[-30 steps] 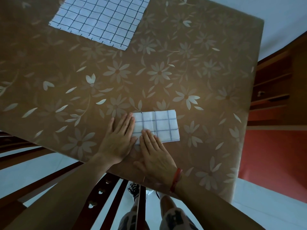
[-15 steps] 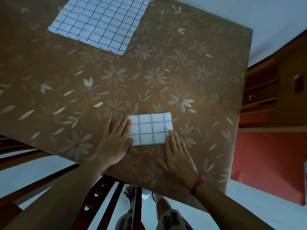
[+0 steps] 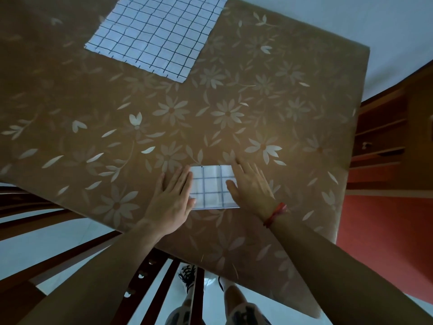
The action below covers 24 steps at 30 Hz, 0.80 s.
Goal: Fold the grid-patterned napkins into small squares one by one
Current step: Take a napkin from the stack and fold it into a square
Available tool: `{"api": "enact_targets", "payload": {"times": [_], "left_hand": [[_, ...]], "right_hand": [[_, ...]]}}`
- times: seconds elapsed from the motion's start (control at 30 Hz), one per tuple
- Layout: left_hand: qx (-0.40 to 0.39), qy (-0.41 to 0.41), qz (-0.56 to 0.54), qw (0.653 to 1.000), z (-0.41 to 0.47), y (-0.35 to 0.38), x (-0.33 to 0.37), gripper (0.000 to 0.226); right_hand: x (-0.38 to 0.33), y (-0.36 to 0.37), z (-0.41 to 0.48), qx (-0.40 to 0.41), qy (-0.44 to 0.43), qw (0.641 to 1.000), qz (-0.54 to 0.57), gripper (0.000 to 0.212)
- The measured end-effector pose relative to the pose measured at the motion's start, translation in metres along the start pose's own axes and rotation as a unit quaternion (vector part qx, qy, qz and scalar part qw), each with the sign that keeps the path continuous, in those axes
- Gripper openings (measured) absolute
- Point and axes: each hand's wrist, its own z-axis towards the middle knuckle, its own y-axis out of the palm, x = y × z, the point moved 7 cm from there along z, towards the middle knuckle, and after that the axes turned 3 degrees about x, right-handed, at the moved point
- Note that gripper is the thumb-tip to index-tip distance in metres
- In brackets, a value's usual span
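Brown floral tablecloth [image 3: 257, 109], wood chair [image 3: 35, 198] below, wood shelves [image 3: 384, 127] rt.

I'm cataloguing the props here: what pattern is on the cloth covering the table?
The brown tablecloth has pale daisy-like flowers and leaves, shown in the head view.

Surface [image 3: 281, 102] has a brown cover with pale flower print. Folded napkin [image 3: 210, 186], a small grid rectangle, lies flat near the person's edge. Well beyond the folded napkin, off to its left, an unfolded napkin [image 3: 154, 31] lies spread out. Both hands lie flat: left hand [image 3: 172, 200] on the folded napkin's left edge, right hand [image 3: 251, 186] on its right.
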Motion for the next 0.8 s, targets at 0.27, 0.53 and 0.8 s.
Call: {"api": "enact_targets", "payload": {"times": [0.27,0.53,0.8], "left_hand": [[0.003,-0.004,-0.012,1.0,0.001,-0.002,0.001,0.067],[0.002,-0.007,-0.02,1.0,0.0,0.001,-0.001,0.067],[-0.002,-0.01,-0.018,1.0,0.0,0.003,-0.002,0.067]], "right_hand": [[0.01,-0.004,0.04,-0.026,-0.003,0.999,0.018,0.021],[0.017,-0.005,0.058,-0.09,0.063,0.994,0.027,0.042],[0.014,-0.001,0.057,-0.151,0.085,0.985,0.017,0.049]]}}
